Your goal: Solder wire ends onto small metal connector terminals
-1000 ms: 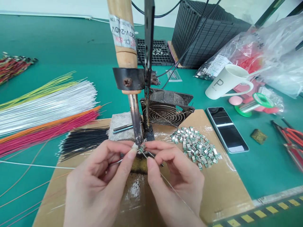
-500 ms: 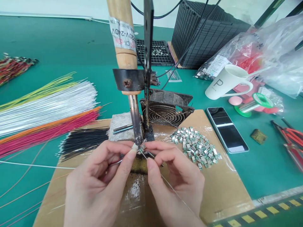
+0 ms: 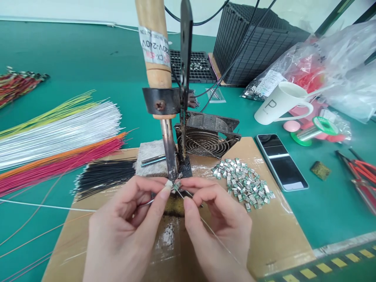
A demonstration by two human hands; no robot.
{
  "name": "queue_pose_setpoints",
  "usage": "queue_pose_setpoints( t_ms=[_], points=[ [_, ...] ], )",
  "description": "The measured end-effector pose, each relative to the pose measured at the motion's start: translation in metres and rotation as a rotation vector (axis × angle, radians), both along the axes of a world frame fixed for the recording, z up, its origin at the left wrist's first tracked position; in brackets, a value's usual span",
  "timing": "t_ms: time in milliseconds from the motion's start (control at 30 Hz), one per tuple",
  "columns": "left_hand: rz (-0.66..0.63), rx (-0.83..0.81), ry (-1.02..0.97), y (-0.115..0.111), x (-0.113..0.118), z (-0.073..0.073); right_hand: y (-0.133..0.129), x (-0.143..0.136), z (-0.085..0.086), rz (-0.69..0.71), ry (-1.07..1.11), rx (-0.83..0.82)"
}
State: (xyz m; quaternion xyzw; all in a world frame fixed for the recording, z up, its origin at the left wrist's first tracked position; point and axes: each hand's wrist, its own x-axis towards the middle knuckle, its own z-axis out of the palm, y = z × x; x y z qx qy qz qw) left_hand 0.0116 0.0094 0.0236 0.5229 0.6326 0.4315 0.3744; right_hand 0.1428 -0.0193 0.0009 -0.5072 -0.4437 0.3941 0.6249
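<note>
A soldering iron [image 3: 168, 147] with a wooden handle hangs tip-down in a black bracket [image 3: 161, 102]. Just below its tip, my left hand [image 3: 126, 227] pinches wires, with a white one running out to the left. My right hand [image 3: 219, 223] is closed on a thin solder wire [image 3: 219, 238] that trails down to the right. Between the fingertips of both hands sits a small circuit board [image 3: 177, 185], partly hidden. A yellow-brown sponge [image 3: 174, 206] lies under the hands.
Small boards [image 3: 243, 184] are heaped on the cardboard [image 3: 273, 243]. Black wires [image 3: 107, 176] and coloured bundles lie left. Behind stand a fan [image 3: 208, 137] and stacked trays [image 3: 249, 43]. A phone [image 3: 282, 162], a tilted mug [image 3: 283, 102] and a solder spool [image 3: 315, 131] are on the right.
My left hand has shifted slightly to the right. The wires and board between the fingertips sit slightly lower relative to the iron's tip. My right hand has barely moved.
</note>
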Motion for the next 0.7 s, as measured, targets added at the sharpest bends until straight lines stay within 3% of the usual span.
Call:
queue_pose_setpoints(
  t_ms=[267, 433, 567, 700],
  points=[
    [-0.077, 0.022, 0.023, -0.002, 0.000, -0.001, -0.006, 0.002, 0.001, -0.016, -0.036, -0.032],
    [-0.173, 0.150, 0.255, -0.013, -0.013, -0.003, -0.017, 0.001, -0.005, -0.055, -0.120, -0.138],
    [-0.061, 0.223, 0.634, -0.002, -0.063, 0.002, -0.027, -0.001, -0.015, -0.121, -0.141, -0.204],
    [0.127, 0.152, 0.927, 0.050, -0.134, 0.018, -0.032, -0.003, -0.024, -0.136, -0.116, -0.191]
  ],
)
